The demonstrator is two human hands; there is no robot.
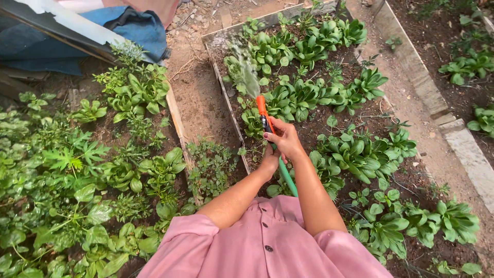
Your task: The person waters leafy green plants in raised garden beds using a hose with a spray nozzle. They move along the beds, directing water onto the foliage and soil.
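Note:
My right hand (286,139) grips an orange spray nozzle (262,107) on a green hose (287,177). My left hand (269,160) sits just below it, closed around the hose and partly hidden behind the right wrist. Water (246,72) sprays up and away from the nozzle onto leafy green plants (296,98) in a raised soil bed. Both arms come out of pink sleeves (267,242) at the bottom of the view.
A wooden board (229,103) edges the bed on its left, with a bare dirt path (198,98) beside it. More green plants (77,170) fill the bed at left. A concrete curb (437,108) runs along the right. Blue cloth (139,28) lies at the top left.

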